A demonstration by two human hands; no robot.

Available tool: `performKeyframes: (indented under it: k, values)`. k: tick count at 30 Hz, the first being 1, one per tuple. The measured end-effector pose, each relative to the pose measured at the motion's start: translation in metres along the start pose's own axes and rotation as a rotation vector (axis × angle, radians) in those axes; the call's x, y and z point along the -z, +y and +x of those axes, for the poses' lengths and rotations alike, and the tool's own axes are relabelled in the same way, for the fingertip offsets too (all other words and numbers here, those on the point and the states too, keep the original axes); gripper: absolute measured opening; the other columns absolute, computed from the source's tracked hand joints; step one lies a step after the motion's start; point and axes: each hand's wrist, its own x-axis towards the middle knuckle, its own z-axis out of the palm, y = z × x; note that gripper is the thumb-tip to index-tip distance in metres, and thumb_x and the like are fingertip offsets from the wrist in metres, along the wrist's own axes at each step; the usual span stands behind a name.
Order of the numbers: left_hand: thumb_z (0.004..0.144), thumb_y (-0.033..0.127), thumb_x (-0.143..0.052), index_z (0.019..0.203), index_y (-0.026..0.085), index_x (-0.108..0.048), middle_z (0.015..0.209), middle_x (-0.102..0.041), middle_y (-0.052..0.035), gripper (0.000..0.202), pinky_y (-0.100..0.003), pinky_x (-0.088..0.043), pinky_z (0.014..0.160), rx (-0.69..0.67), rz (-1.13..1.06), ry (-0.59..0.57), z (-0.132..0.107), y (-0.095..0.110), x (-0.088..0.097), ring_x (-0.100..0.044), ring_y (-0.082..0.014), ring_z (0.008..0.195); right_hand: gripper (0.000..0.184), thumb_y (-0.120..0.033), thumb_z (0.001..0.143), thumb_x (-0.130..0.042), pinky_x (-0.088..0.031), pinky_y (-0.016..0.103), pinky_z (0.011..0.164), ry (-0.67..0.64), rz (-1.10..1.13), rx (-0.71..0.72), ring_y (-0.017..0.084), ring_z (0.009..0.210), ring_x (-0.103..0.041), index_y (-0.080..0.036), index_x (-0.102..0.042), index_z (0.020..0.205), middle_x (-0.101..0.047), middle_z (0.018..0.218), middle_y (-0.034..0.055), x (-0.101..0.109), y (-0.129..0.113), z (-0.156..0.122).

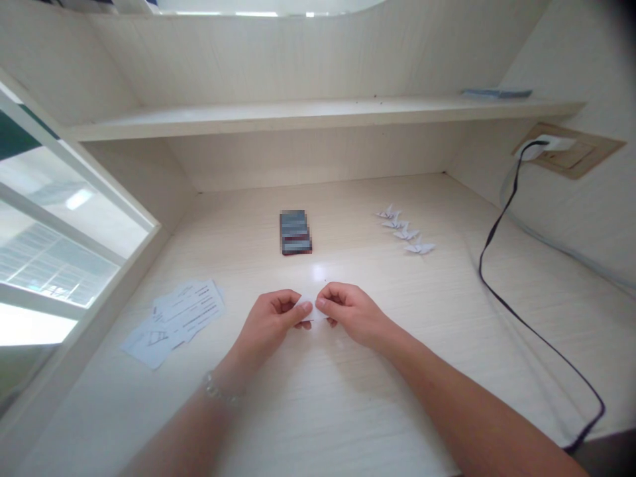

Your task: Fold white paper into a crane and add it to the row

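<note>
A small piece of white paper (309, 314) is held between my two hands above the middle of the desk. My left hand (279, 317) pinches its left side, thumb on top and fingertips underneath. On the other side my right hand (354, 311) grips the paper between thumb and curled fingers. Most of the sheet is covered by my fingers, so its folds cannot be made out. Several folded paper cranes (405, 233) stand in a slanting row beyond my right hand. To the left lies a loose pile of printed white paper sheets (186, 311).
A dark, blurred-out phone-like rectangle (295, 232) lies beyond my hands. At right, a black cable (501, 298) runs from a wall socket (571, 151) down across the desk. A shelf (318, 118) spans the back, with a thin flat bluish item (497, 93) on it. A window (64, 218) borders the left.
</note>
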Motion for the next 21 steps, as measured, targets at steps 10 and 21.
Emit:
performKeyframes:
  k: [10,21]
  values:
    - [0.071,0.035,-0.064,0.07,0.013,-0.063,0.066,-0.062,-0.0006,0.021,-0.022,-0.04,0.057,-0.073,0.091,0.149,0.0,0.0,0.0,-0.053,-0.0112,0.06,0.016,-0.03,0.08,-0.05,-0.038,0.023,0.053,-0.026,-0.02,0.008,0.009,0.055,-0.048,-0.017,-0.057,0.074,-0.054,0.064,-0.0008,-0.002,0.0,-0.001]
    - [0.072,0.035,-0.063,0.071,0.014,-0.061,0.065,-0.06,-0.0011,0.022,-0.022,-0.04,0.055,-0.051,-0.034,0.187,0.003,-0.006,0.012,-0.053,-0.0111,0.059,0.01,-0.024,0.074,-0.055,-0.039,0.023,0.051,-0.009,0.166,-0.011,0.009,0.051,-0.048,-0.015,-0.056,0.069,-0.054,0.059,-0.001,0.001,0.003,0.003]
